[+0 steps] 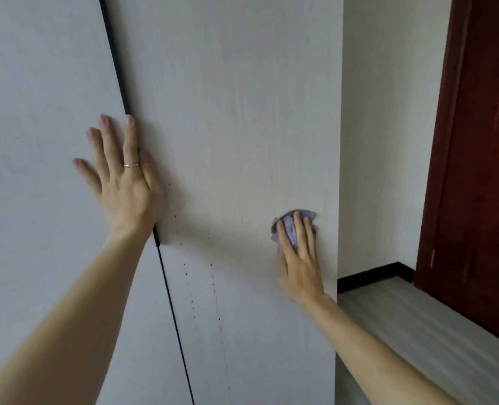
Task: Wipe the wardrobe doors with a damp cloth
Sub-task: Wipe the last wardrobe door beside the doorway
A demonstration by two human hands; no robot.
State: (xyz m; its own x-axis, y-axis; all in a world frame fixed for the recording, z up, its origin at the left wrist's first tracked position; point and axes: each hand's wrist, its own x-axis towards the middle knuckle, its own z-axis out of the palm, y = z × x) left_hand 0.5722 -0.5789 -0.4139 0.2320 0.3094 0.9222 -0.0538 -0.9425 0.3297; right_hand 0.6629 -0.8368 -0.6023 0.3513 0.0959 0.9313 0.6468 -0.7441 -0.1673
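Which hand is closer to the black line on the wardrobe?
Left. The left hand lies flat on the black line, covering part of it. The right hand presses the cloth off to its right, near the wardrobe's edge.

The floor (pixel 403 331) is pale grey, wood-grained planking. It runs from the right side of the wardrobe (pixel 242 112) across to a dark red-brown door (pixel 476 171). A black skirting (pixel 371 276) meets it below the white wall (pixel 388 141).

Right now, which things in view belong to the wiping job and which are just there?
Job: pale wood-grain wardrobe doors; crumpled lilac cloth under right hand; left hand flat on the doors' seam.
Just there: dark red wooden door; white wall; black skirting; grey floor.
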